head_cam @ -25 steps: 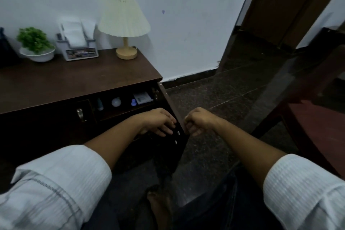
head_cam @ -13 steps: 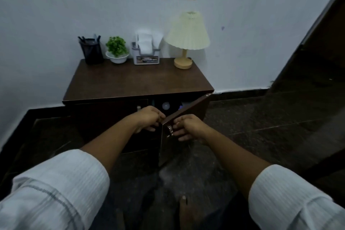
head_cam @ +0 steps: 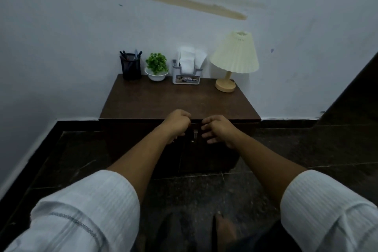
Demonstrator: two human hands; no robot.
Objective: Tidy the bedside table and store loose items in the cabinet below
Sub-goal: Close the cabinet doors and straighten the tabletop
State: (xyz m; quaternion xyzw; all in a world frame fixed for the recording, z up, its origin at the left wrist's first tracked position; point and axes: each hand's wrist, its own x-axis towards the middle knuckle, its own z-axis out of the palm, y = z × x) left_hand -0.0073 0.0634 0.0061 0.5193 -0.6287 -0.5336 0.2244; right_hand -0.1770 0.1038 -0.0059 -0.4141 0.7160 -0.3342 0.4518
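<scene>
The bench (head_cam: 180,100) stands against the wall, and the cabinet (head_cam: 214,155) below it shows both doors flush and closed, meeting at a centre seam. One metal handle (head_cam: 195,134) is visible just right of that seam. The left grip (head_cam: 178,124) is curled into a fist against the top of the left door; whether it encloses that door's handle cannot be told, since the hand hides that spot. The right grip (head_cam: 217,129) hangs just beside the visible handle with its fingers loosely bent and apart, holding nothing. No loose items show on the front of the bench; any stored ones are judged to lie behind the doors. The doors are judged to be rigid wooden panels hinged at the outer edges, light to swing and not fragile. Take hold at the handles near the seam, where leverage is greatest. Four things line the back edge: pen holder (head_cam: 131,67), plant (head_cam: 156,67) in a white bowl, tissue holder (head_cam: 187,69) and lamp (head_cam: 233,57). The lamp is judged top-heavy with a soft pleated shade, so lift it by the stem or base. The pen holder is light and tips easily, so take it round the body.
</scene>
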